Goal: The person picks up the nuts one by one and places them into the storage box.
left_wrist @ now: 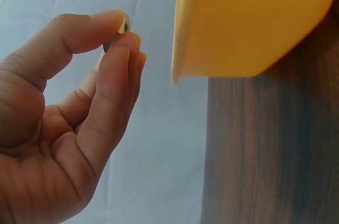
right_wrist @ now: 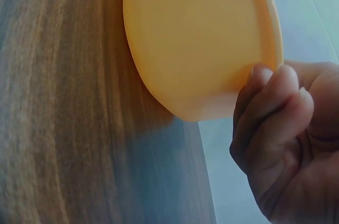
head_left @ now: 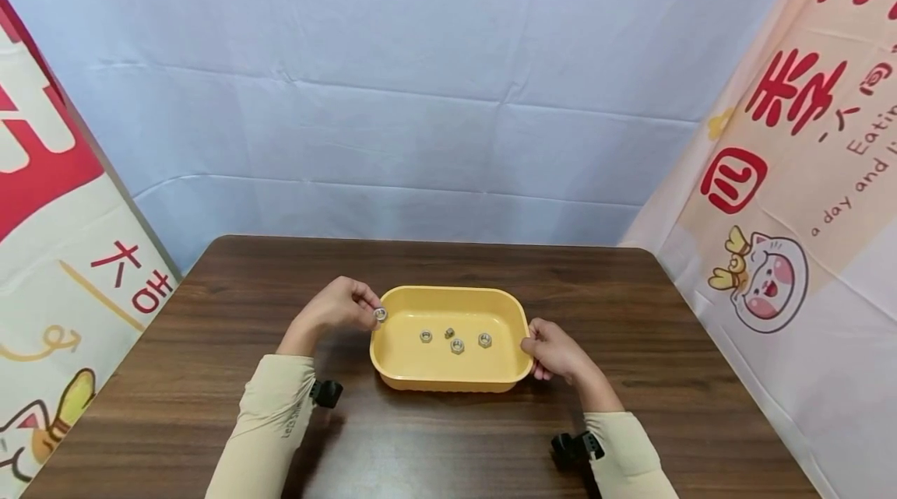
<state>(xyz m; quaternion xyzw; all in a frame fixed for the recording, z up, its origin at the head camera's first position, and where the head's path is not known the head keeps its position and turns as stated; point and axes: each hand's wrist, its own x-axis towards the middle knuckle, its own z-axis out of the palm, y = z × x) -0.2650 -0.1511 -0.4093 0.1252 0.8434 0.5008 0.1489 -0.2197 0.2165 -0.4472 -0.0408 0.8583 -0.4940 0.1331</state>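
A yellow plastic tray [head_left: 413, 386] sits on the table with several metal hex nuts inside, among them one nut [head_left: 457, 346] near the middle and another nut [head_left: 485, 339] toward the right. My left hand [head_left: 341, 304] pinches a nut [head_left: 381, 314] between thumb and fingertips at the tray's left rim; in the left wrist view the nut [left_wrist: 126, 24] shows edge-on, mostly covered by the fingers, beside the tray's wall [left_wrist: 249, 28]. At the opposite end my right hand [head_left: 557, 351] grips the tray's right rim, fingers [right_wrist: 275, 107] curled against the wall and thumb over the edge.
The dark wooden table [head_left: 434, 444] extends around the tray on all sides. Behind it hangs a pale blue cloth [head_left: 406, 94], with printed banners at the left and right. Each wrist wears a small black camera.
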